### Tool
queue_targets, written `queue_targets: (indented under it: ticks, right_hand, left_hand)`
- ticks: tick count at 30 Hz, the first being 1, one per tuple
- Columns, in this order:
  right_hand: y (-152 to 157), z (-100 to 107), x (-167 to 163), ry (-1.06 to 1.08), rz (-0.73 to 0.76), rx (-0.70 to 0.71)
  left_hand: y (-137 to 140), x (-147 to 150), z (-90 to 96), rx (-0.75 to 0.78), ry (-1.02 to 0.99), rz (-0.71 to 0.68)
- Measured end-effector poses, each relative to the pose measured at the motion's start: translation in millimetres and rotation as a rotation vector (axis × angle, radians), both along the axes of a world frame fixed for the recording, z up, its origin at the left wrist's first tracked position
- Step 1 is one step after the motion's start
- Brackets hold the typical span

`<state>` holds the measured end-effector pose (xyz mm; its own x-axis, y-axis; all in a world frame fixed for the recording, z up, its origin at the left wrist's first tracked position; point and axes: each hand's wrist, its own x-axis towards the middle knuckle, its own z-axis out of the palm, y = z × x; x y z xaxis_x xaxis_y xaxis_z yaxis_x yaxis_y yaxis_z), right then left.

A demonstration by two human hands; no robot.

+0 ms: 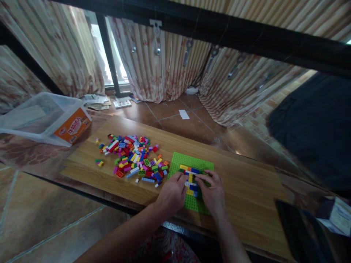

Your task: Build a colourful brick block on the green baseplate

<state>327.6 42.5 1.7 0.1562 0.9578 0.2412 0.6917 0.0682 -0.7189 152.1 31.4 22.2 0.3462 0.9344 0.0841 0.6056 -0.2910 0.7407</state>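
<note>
A green studded baseplate (179,157) lies on the wooden board, with a multicoloured structure of toy bricks (191,179) built on its middle. Yellow, blue, white, orange and green bricks show in it. At the structure's left side is my left hand (173,191), its fingers closed against the bricks. From the right, my right hand (212,191) has its thumb and fingers bent together at the structure's edge. What either set of fingertips holds, if anything, is hidden or too small to make out.
Left of the baseplate spreads a pile of loose toy bricks (134,155) on the wooden board (246,190). A clear plastic bin (41,137) with an orange label stands at the far left. A dark flat object (304,230) sits at the right end. Curtains hang behind.
</note>
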Motion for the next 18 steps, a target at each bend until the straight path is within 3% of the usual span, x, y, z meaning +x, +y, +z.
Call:
queue_targets:
  ticks: [18]
  right_hand:
    - [3.2,-1.3,-2.7,-0.051,0.016,0.039]
  left_hand:
    - [1.9,0.5,-2.4,0.034,0.131,-0.062]
